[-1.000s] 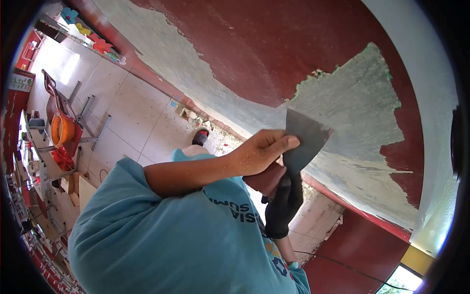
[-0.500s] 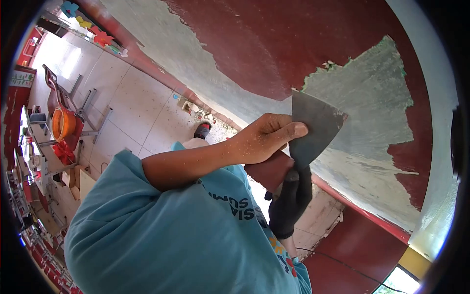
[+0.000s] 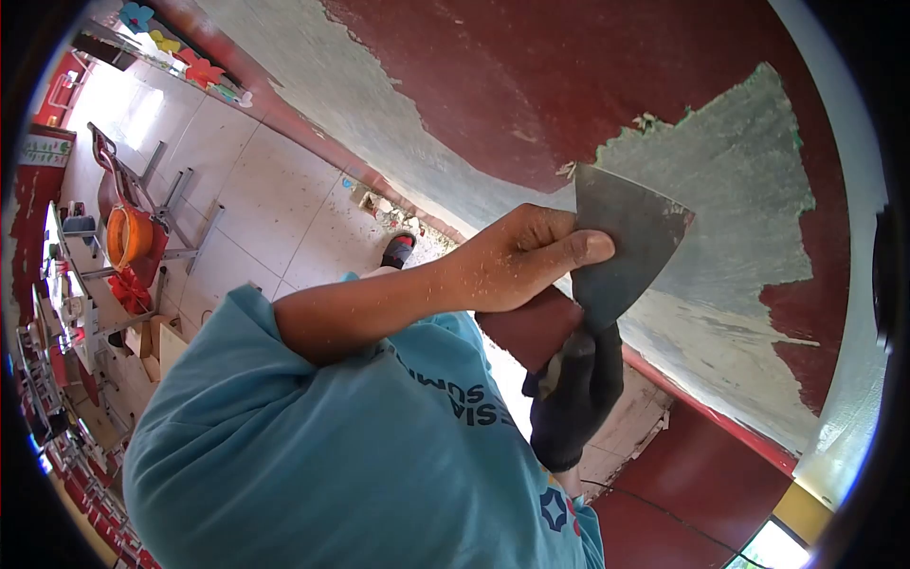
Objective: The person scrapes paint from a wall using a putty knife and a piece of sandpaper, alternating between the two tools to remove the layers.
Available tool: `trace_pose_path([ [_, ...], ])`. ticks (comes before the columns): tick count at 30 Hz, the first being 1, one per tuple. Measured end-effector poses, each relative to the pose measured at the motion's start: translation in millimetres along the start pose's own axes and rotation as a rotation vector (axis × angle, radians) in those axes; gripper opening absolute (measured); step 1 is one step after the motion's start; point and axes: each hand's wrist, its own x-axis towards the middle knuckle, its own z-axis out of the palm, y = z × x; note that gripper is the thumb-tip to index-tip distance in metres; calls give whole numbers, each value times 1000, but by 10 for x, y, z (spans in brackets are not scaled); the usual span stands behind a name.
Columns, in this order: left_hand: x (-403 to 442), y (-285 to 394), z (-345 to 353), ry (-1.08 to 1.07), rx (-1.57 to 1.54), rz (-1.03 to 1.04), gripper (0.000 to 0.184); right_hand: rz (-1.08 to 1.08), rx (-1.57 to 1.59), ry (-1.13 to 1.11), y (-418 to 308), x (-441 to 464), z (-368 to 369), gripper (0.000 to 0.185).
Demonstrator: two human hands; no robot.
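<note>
My bare left hand [image 3: 531, 256] is closed, with its thumb pressed on the wide steel blade of a putty knife [image 3: 630, 242]. Dust specks its wrist and forearm. At the narrow end of the blade, my right hand [image 3: 576, 394] in a black glove is wrapped round the knife, hiding the handle. A flat dark red piece [image 3: 533, 327] shows below my left hand, reaching to the glove; I cannot tell what it is or which hand holds it. Behind the blade stands a wall [image 3: 531, 85] of dark red paint with a bare grey patch [image 3: 730, 171] where the paint is gone.
Paint chips and debris [image 3: 379, 204] lie along the wall's foot on the tiled floor [image 3: 284, 190]. To the left stand a red chair [image 3: 109, 180], an orange bucket [image 3: 128, 235] and cluttered tables. A dark cable [image 3: 664, 512] runs at lower right.
Both hands and the putty knife have shifted slightly to the right in view, along with a small turn of the camera. The grip looks the same.
</note>
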Motion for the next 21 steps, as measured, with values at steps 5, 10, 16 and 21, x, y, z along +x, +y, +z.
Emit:
trace_pose_path([
  [5, -77, 77, 83, 9, -29, -55, 39, 41, 5, -4, 76, -73, -61, 29],
  [10, -88, -4, 35, 8, -2, -66, 37, 36, -22, 4, -26, -53, -7, 27],
  [16, -2, -19, -72, -32, -40, -32, 32, 27, -4, -29, -89, -31, -6, 25],
  [21, -47, -18, 62, 45, 10, -22, 37, 26, -76, 10, 13, -52, -43, 27],
])
